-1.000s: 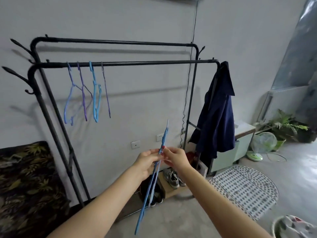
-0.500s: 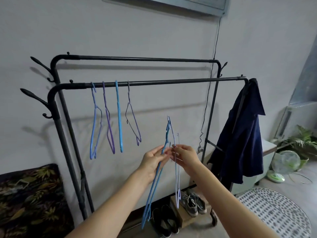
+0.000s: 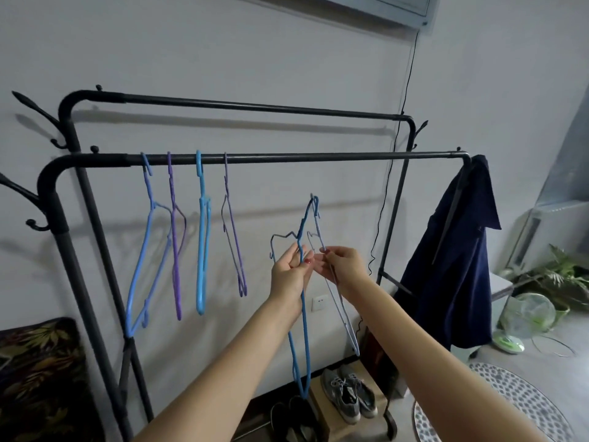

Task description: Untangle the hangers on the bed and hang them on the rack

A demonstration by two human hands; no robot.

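Left hand pinches blue hanger; right hand pinches pale hanger, both below rack bar at 12 o'clock. Step: separating hooks. Next: lift one onto bar.

Dark navy cloth jacket hangs at the right, draped low toward the floor. White wall socket plate on the grey wall; thin black cable runs down the wall from a white unit at the top edge. Pair of grey lace-up sneakers sits on a low brown box, dark shoes on the floor just beside. Small white-and-green fan on the floor at right, green potted plant behind it. Round grey patterned mat lower right. Dark leaf-print fabric lower left.
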